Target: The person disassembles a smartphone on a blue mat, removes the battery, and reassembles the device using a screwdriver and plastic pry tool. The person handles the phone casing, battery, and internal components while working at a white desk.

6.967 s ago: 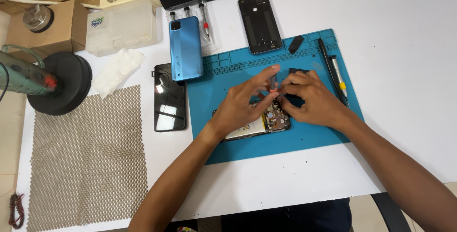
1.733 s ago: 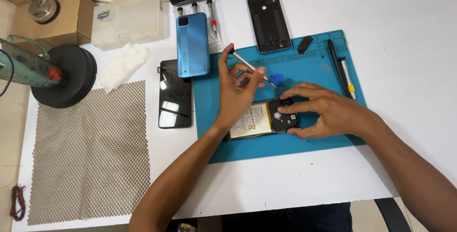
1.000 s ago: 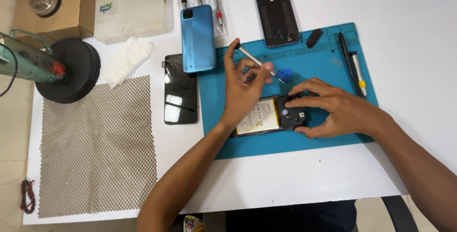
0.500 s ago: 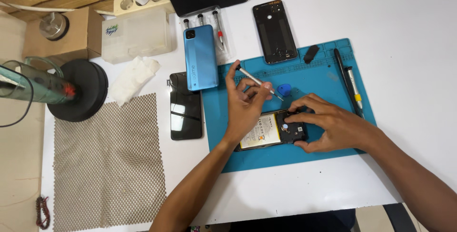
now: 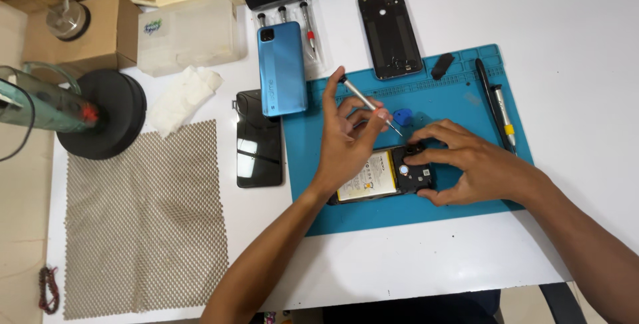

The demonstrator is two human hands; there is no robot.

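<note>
An opened phone (image 5: 389, 176) with its white battery showing lies on the blue work mat (image 5: 466, 98). My left hand (image 5: 346, 138) hovers over the phone's left half and holds a thin silver screwdriver (image 5: 363, 101), tip pointing down to the right near a blue pick (image 5: 402, 118). My right hand (image 5: 472, 164) rests on the phone's right end, fingertips pressing on its dark camera area.
A blue phone back cover (image 5: 282, 68), a black screen (image 5: 258, 139), a black phone frame (image 5: 390, 33) and several screwdrivers (image 5: 307, 21) lie around the mat. Two pen-like tools (image 5: 499, 108) sit at the mat's right. A grey mesh mat (image 5: 143, 217), a black stand (image 5: 103, 114) and a tissue (image 5: 183, 94) are left.
The screwdriver in my left hand stays raised above the phone. My right hand has settled lower on the phone's right end. The camera view has shifted slightly.
</note>
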